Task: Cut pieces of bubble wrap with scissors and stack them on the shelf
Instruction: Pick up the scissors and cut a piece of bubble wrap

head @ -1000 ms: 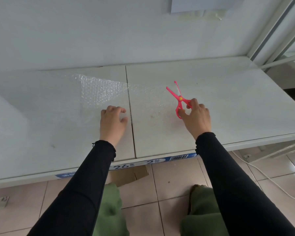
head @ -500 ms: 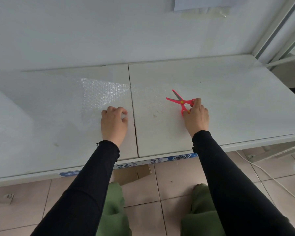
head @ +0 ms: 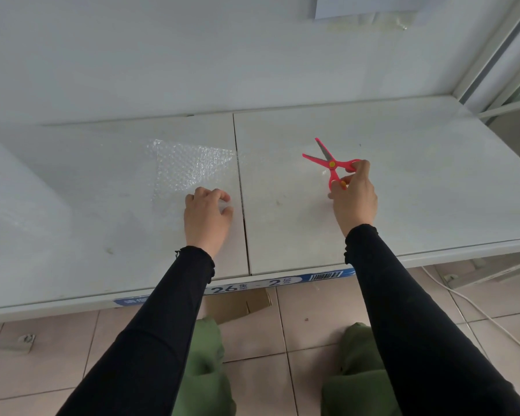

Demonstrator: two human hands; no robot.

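A clear sheet of bubble wrap (head: 189,169) lies flat on the white shelf (head: 418,187), spreading across the seam between the two panels. My left hand (head: 206,216) rests on its near edge with the fingers curled, pinching the wrap. My right hand (head: 353,196) holds pink scissors (head: 330,165) by the handles, off to the right of the wrap. The blades are spread apart and point up and to the left, just above the shelf surface.
A white wall rises behind the shelf, and a metal upright (head: 493,64) stands at the right corner. A blue label strip (head: 282,282) runs along the front edge. Below are tiled floor, a white cable (head: 475,310) and a piece of cardboard (head: 237,304).
My right hand has moved the scissors slightly right and turned them, with the blades still spread. My left hand stays on the bubble wrap's near edge.
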